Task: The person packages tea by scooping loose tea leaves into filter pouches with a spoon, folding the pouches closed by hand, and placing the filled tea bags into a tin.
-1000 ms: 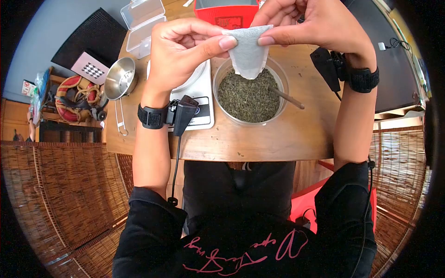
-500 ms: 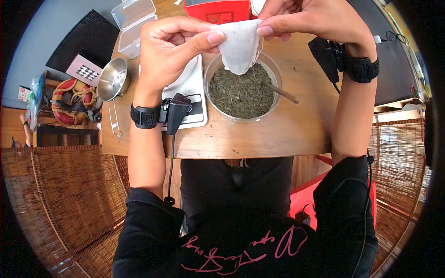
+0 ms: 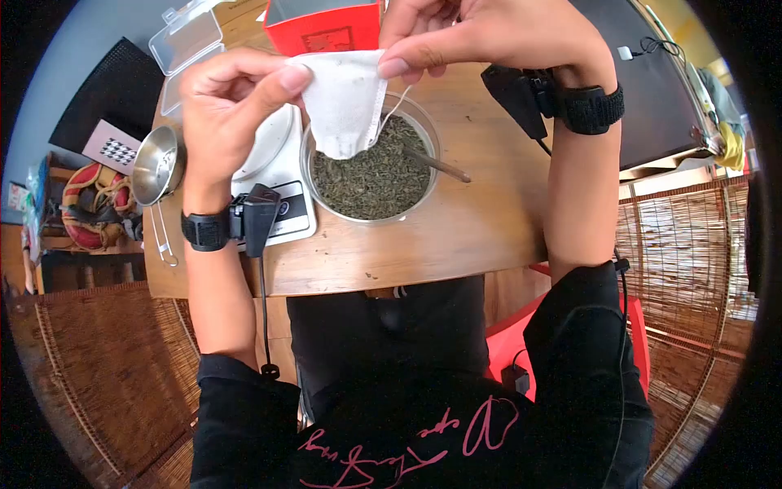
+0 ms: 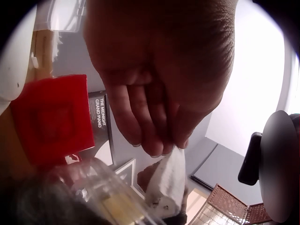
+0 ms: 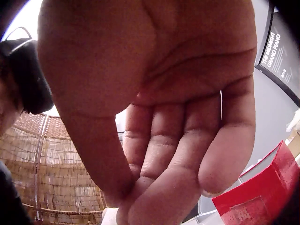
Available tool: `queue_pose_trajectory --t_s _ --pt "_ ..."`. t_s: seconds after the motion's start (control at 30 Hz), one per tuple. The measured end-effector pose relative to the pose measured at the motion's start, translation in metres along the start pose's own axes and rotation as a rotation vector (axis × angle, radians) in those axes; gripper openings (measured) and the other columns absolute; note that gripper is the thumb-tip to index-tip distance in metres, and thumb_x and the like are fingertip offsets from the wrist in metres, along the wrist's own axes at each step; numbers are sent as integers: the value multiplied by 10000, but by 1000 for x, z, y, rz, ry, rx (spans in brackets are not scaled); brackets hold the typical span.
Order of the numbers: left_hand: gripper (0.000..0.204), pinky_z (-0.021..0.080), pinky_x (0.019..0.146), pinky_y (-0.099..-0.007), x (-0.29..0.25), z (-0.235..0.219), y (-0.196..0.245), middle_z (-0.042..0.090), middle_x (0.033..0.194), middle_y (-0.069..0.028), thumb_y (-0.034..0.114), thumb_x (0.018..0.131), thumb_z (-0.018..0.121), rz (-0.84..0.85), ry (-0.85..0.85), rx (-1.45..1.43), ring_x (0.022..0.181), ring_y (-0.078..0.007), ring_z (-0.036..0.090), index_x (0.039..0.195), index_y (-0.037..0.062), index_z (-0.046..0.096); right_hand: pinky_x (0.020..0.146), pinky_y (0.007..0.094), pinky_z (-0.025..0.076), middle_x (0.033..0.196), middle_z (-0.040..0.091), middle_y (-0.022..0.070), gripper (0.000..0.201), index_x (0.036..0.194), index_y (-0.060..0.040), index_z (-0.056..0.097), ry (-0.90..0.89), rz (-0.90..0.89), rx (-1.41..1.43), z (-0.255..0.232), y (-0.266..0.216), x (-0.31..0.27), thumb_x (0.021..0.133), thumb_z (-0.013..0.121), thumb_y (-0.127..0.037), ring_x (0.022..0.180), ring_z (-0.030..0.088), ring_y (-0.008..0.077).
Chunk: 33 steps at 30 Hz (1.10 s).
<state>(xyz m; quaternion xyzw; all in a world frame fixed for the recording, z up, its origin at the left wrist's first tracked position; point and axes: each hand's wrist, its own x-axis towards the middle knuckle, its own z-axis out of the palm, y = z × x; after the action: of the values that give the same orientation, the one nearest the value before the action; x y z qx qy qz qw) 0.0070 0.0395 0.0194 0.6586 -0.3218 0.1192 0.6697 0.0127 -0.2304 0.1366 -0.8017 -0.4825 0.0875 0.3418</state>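
Note:
A white tea bag (image 3: 340,102) hangs from both hands over a clear round bowl (image 3: 437,145) of dried green tea leaves (image 3: 375,189). My left hand (image 3: 221,114) pinches its upper left corner between thumb and fingers. At the upper right corner, my right hand (image 3: 497,37) does the same. A thin string (image 3: 401,104) loops down on the bag's right side. Seen from the left wrist, the tea bag (image 4: 166,183) extends below the fingertips. A brown handle (image 3: 444,166) sticks out of the leaves toward the right.
A white scale (image 3: 295,218) stands left of the bowl, partly behind the left wrist. Farther left is a metal pan (image 3: 155,167) with a wire handle. A red box (image 3: 326,28) and an open clear plastic case (image 3: 189,41) sit at the back.
Both hands and the tea bag have shifted left in the head view, as has the whole scene. The bag has turned, and its string now shows on the right. Both hands keep their pinch.

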Motion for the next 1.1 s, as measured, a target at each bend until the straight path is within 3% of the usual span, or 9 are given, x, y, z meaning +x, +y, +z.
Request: queue_pose_trajectory --t_s 0.1,0.17,0.37,0.47,0.57,0.8,0.9,0.97,1.1 --pt "123 553 648 -243 -2 12 -1 740 793 -94 45 873 804 -4 -70 -7 715 -111 690 948 -36 750 568 172 492 777 763 54 169 942 12 788 72 12 -94 0 10 4 882 810 -144 631 649 30" --pt "85 506 609 -221 -3 18 3 721 761 -65 38 873 798 -36 -123 90 672 -89 650 886 -25 743 567 168 487 773 763 37 168 931 -4 794 -61 31 117 2 17 11 872 823 -159 640 653 23" --pt "104 443 594 -199 -1 5 4 707 748 -34 80 880 799 -17 -20 10 658 -57 601 869 -9 747 552 173 477 737 740 35 162 922 17 785 73 24 -216 0 -1 3 880 813 -137 624 617 16" --pt "107 414 561 -186 -2 17 3 699 732 -13 101 888 796 20 -99 114 626 -31 571 856 11 746 558 168 482 752 745 41 172 928 26 779 -84 28 65 1 17 11 885 812 -137 640 637 24" --pt "103 439 610 -186 -1 1 3 701 738 -18 78 870 809 -20 16 7 670 -40 596 879 -3 745 562 167 488 754 744 39 174 931 24 779 -63 138 125 -3 18 12 885 815 -140 640 637 27" --pt "87 425 533 -191 -1 11 0 694 766 -24 63 913 763 5 -34 -37 600 -43 576 879 -9 727 570 174 503 753 746 43 192 943 29 772 -61 156 218 0 18 11 866 833 -137 641 644 29" --pt "80 452 530 -196 -1 13 -3 704 770 -38 60 915 760 -27 11 -135 597 -52 600 904 -12 726 581 193 505 754 735 46 196 977 43 753 -45 251 297 4 15 9 931 762 -147 647 640 39" --pt "82 485 528 -198 -2 15 -3 717 776 -57 60 924 750 -21 30 -122 601 -68 637 934 -15 718 578 166 484 778 745 35 190 962 35 754 -154 177 199 8 34 15 840 837 -84 634 648 28" --pt "94 526 544 -212 -2 19 2 717 784 -63 58 936 738 -130 25 -254 626 -79 658 945 -27 699 636 213 528 785 758 48 312 909 35 772 -211 237 93 4 38 23 802 891 -232 707 678 56"
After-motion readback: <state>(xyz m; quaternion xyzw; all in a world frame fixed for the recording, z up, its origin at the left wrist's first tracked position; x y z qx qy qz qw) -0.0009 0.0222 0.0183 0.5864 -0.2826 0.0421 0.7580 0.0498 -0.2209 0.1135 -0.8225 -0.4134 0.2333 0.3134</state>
